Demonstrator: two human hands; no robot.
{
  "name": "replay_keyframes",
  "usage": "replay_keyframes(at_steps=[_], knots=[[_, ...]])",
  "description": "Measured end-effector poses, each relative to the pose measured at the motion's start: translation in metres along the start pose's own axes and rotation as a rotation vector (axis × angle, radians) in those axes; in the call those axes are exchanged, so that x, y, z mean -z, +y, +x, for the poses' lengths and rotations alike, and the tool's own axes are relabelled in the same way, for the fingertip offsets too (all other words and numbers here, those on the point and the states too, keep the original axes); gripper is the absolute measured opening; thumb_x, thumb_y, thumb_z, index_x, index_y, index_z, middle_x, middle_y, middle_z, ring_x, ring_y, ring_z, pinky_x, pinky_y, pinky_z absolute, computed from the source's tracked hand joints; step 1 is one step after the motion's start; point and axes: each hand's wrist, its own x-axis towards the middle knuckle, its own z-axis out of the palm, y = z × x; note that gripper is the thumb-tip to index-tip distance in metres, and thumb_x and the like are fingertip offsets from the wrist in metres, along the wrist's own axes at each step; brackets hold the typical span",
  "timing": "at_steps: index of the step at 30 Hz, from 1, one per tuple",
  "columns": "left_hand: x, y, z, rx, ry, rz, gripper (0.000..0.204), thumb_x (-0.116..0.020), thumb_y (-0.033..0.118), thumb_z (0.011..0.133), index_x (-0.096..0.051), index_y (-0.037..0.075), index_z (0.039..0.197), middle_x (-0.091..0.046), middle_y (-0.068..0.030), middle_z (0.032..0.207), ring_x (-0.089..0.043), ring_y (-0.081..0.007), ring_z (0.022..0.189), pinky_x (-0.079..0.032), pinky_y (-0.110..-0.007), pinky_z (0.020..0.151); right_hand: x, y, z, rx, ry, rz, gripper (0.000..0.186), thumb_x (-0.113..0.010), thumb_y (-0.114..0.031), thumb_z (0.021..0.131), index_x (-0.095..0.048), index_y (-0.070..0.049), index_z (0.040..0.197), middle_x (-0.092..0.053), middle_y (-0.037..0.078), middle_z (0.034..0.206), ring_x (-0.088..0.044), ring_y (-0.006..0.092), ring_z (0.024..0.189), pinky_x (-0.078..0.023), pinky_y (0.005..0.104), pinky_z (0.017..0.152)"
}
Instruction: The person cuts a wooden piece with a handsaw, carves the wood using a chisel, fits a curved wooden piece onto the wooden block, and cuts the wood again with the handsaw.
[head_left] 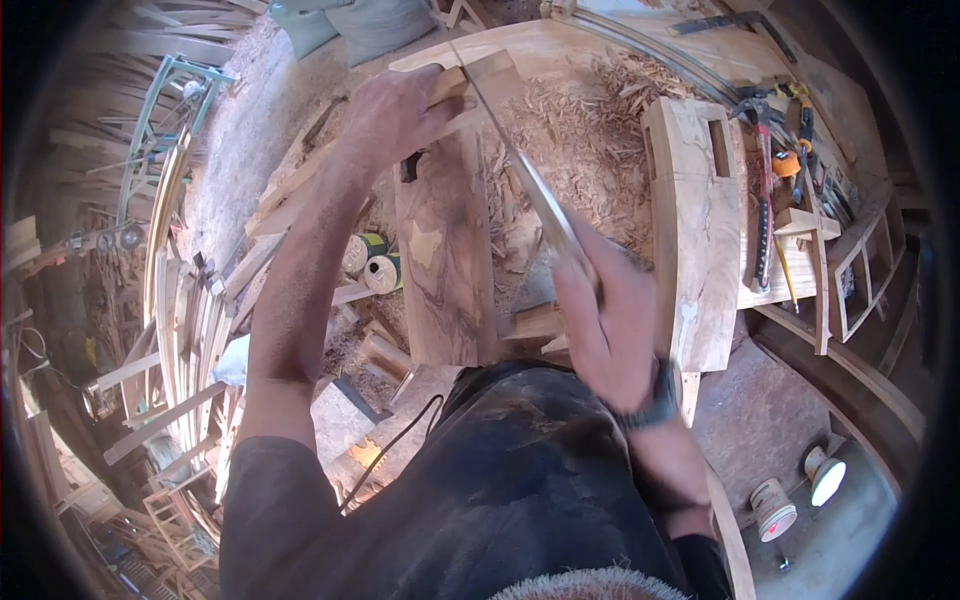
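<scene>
While beneath saw [537, 190], wood [493, 75] against left fingers [432, 118].

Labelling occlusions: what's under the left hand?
Under the left hand: a wood piece, showing on both sides of the saw. The stretch beneath the hand is covered; can't tell its shape.

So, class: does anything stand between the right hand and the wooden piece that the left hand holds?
Only the saw in the right hand, which reaches across the wooden piece. Nothing else visible is in the way; the left hand lies left of the saw.
</scene>
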Motion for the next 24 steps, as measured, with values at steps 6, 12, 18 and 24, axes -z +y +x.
replay_keyframes(at_steps=[6,12,18,24], knots=[[-0.001,0.001,-0.001,-0.024,0.072,0.028,0.051,-0.066,0.054,0.092,-0.071,0.005,0.105,-0.072,-0.0205,0.084,-0.071,-0.0409,0.086,-0.055,-0.052,0.078,-0.009,0.010,0.022,0.049,0.061,0.037,0.042,-0.058,-0.022,0.101,-0.059,0.003,0.135,-0.063,0.022,0.082,-0.066,0.0328,0.068,-0.051,0.0386,0.065],[-0.005,-0.004,0.005,-0.010,0.037,0.029,0.058,-0.063,0.058,0.094,-0.070,0.001,0.102,-0.072,-0.0216,0.084,-0.071,-0.0403,0.086,-0.054,-0.053,0.078,0.013,0.013,-0.058,-0.066,0.057,0.136,0.048,-0.059,-0.023,0.102,-0.056,0.002,0.143,-0.065,0.015,0.077,-0.062,0.0192,0.066,-0.049,0.0336,0.064],[-0.001,0.001,0.003,0.041,0.012,0.029,0.058,-0.068,0.057,0.092,-0.068,0.001,0.108,-0.073,-0.0220,0.090,-0.070,-0.0424,0.092,-0.054,-0.053,0.082,0.011,0.043,-0.051,-0.020,0.208,0.315,0.049,-0.053,-0.024,0.108,-0.048,0.002,0.150,-0.048,-0.005,0.067,-0.042,0.0030,0.055,-0.035,0.0209,0.049],[-0.001,0.000,0.003,0.039,0.035,0.000,0.057,-0.069,0.054,0.091,-0.068,0.001,0.112,-0.072,-0.0237,0.089,-0.070,-0.0426,0.091,-0.053,-0.052,0.081,0.002,0.042,-0.039,-0.015,0.085,0.323,0.049,-0.053,-0.023,0.109,-0.047,0.001,0.151,-0.047,-0.005,0.067,-0.041,0.0029,0.055,-0.035,0.0211,0.049]])
